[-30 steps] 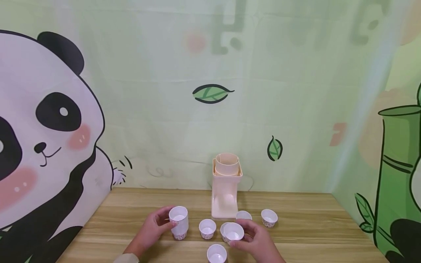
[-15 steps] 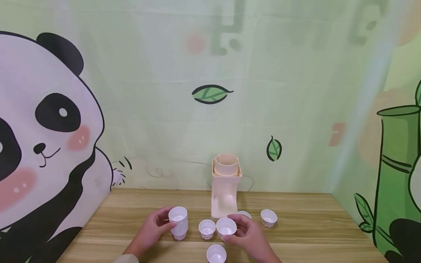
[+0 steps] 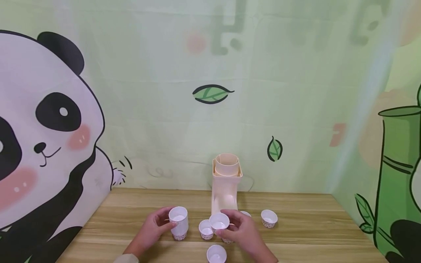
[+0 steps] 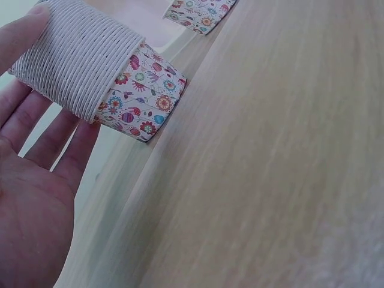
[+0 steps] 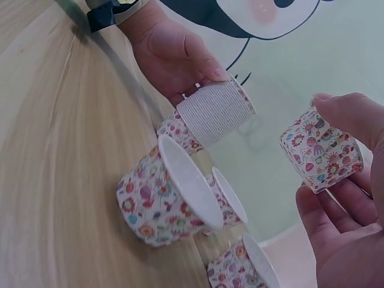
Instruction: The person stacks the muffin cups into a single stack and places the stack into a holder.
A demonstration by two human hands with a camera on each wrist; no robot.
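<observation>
My left hand point(image 3: 154, 227) grips a tall stack of nested paper baking cups point(image 3: 179, 223) from its left side. Tightly layered white rims make the stack's ridged upper part, and the lowest cup point(image 4: 144, 93) shows a colourful flower print, its base right at the tabletop. Between thumb and fingers, my right hand point(image 3: 245, 233) pinches a single flowered baking cup point(image 5: 321, 150), raised and mouth up, to the right of the stack. In the head view this cup overlaps a standing cup point(image 3: 205, 231). Another cup point(image 3: 227, 241) is mostly hidden below the right hand.
More cups stand upright on the wooden table point(image 3: 131, 204): a near cup point(image 3: 216, 253), a far right cup point(image 3: 269, 218) and a cup point(image 3: 246, 214) partly behind the right hand. At the back stands a pale pink holder point(image 3: 227, 177) with a round tube on top.
My right hand has lifted its cup and carried it left, away from the cup it was beside, towards the stack. The left hand and its stack have stayed in place.
</observation>
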